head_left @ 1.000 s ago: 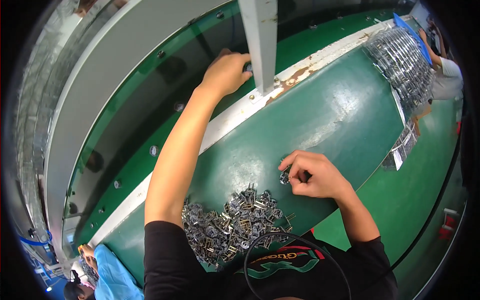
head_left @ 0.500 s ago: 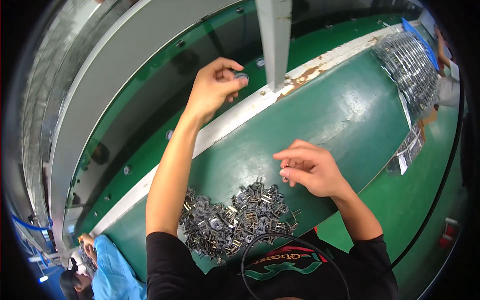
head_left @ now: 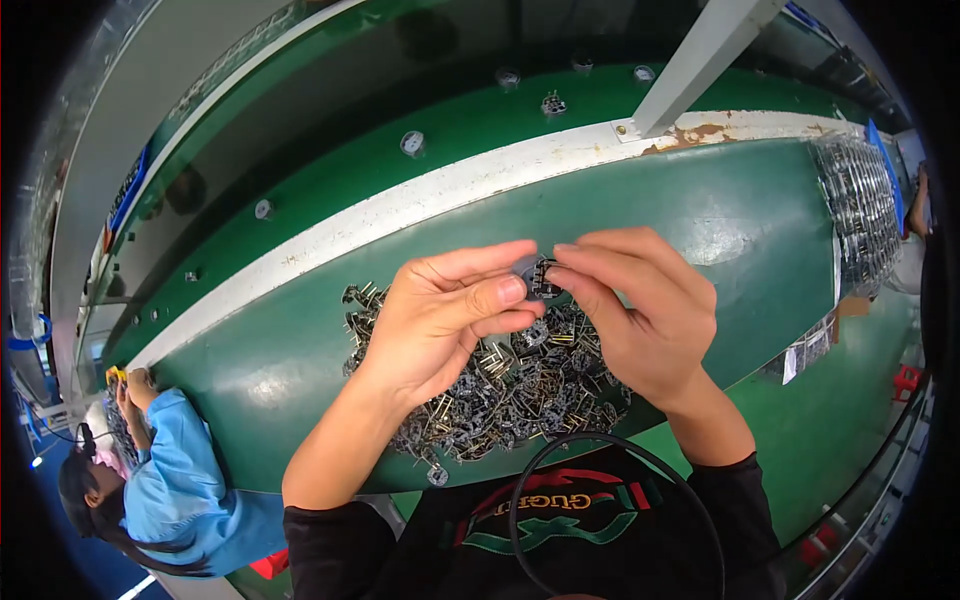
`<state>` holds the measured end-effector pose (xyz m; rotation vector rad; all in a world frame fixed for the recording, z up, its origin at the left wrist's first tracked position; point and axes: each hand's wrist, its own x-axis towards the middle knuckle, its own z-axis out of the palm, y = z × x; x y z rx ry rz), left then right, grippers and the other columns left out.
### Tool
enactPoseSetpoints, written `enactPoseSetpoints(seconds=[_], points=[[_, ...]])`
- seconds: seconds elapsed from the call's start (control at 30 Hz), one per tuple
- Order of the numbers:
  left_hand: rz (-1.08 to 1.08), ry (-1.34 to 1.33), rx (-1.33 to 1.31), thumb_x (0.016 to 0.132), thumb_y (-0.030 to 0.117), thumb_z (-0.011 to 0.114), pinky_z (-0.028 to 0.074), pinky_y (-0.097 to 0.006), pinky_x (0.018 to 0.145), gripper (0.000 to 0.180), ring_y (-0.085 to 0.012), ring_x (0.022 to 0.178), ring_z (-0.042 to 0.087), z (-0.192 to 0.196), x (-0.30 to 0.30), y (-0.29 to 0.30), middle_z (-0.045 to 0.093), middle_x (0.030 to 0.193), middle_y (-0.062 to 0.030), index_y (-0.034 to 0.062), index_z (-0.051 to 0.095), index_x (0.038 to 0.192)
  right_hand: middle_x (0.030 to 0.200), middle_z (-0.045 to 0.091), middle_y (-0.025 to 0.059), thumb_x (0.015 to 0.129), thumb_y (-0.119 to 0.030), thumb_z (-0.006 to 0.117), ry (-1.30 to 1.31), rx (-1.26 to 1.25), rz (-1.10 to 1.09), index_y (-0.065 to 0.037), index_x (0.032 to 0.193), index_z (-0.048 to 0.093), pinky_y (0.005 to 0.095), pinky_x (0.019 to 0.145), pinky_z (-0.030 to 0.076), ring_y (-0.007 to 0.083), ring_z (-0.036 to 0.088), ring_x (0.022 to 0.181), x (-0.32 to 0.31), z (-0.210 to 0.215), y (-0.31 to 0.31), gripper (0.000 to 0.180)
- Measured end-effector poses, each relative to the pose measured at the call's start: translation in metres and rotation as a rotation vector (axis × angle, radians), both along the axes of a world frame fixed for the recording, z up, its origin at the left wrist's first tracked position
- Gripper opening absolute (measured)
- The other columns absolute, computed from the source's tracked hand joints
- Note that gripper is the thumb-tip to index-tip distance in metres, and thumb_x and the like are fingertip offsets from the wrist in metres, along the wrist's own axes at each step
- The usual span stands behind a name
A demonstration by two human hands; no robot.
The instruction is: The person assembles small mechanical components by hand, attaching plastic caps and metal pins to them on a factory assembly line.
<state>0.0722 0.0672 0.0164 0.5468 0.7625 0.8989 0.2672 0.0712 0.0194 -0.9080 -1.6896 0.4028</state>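
Note:
My left hand pinches a small round grey cap between thumb and fingertips. My right hand grips a small black part with metal pins and holds it against the cap's open side. Both hands are close together, fingertips nearly meeting, above the bench. Beneath them spreads a heap of similar black pinned parts, partly covered by my left hand and forearm. How far the black part sits inside the cap is hidden by my fingers.
Past the white ledge runs a green belt carrying clear round caps and a pinned piece. A grey post rises from the ledge. Stacked clear trays stand far right. A person in blue works at left.
My left hand has come back from over the belt with the round cap. My right hand has moved toward it, and the cap and black part now meet above the heap. The view has shifted.

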Motion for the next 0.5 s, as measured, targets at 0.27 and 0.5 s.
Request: enactPoseSetpoints(seconds=[0.27, 0.5], points=[[-0.038, -0.027, -0.007, 0.095, 0.004, 0.063, 0.064, -0.031, 0.079, 0.034, -0.0269, 0.09, 0.073, 0.005, -0.002, -0.005, 0.071, 0.106, -0.0184, -0.0066, 0.06, 0.127, 0.082, 0.067, 0.0078, 0.059, 0.002, 0.075, -0.229, 0.263, 0.055, 0.0, 0.086, 0.07, 0.0281, 0.05, 0.047, 0.0198, 0.061, 0.064, 0.005, 0.007, 0.003, 0.027], [-0.03, -0.05, -0.012, 0.092, 0.001, 0.064, 0.063, -0.032, 0.081, 0.034, -0.025, 0.088, 0.073, 0.005, 0.005, -0.007, 0.071, 0.105, -0.0183, -0.007, 0.061, 0.125, 0.085, 0.066, 0.0067, 0.062, 0.006, 0.074, -0.207, 0.187, 0.003, -0.001, 0.091, 0.072, 0.0277, 0.05, 0.047, 0.0192, 0.06, 0.067, 0.0, 0.003, -0.009, 0.03]])
